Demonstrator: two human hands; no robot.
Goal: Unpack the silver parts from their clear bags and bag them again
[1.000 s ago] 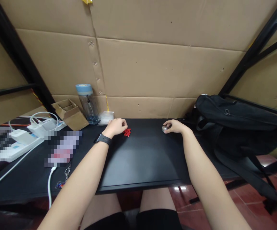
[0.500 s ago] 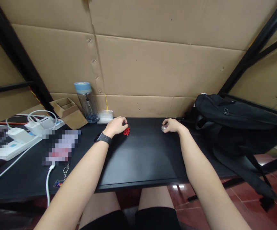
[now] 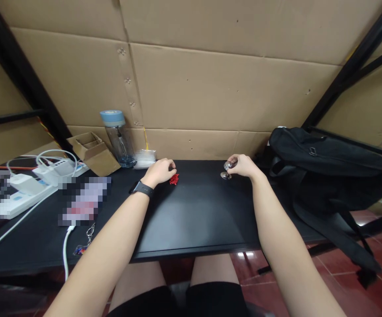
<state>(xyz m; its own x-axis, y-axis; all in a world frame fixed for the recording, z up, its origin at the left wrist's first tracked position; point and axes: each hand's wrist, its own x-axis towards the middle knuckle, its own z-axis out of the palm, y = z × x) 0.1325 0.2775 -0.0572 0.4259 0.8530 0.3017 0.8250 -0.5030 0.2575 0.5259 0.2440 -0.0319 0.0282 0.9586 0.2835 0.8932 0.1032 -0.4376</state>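
Observation:
My left hand (image 3: 159,170), with a black watch on the wrist, rests curled on the black table (image 3: 191,215), its fingertips touching a small heap of red pieces (image 3: 174,178). Whether a piece is pinched between them is hidden. My right hand (image 3: 242,165) is raised slightly above the table at the far middle, fingers closed on a small silvery round object (image 3: 228,165). A second small silvery piece (image 3: 224,175) lies on the table just below it.
A black backpack (image 3: 323,167) fills the right end of the table. At the far left stand a blue-lidded bottle (image 3: 118,136), a small cardboard box (image 3: 93,152), a clear plastic bag (image 3: 144,157), power strips with white cables (image 3: 38,176) and a blurred object (image 3: 83,200). Cardboard walls the back.
My right hand has lifted off the table with the silvery object, leaving a second silvery piece below it. My left hand stays by the red pieces. The view has tilted slightly.

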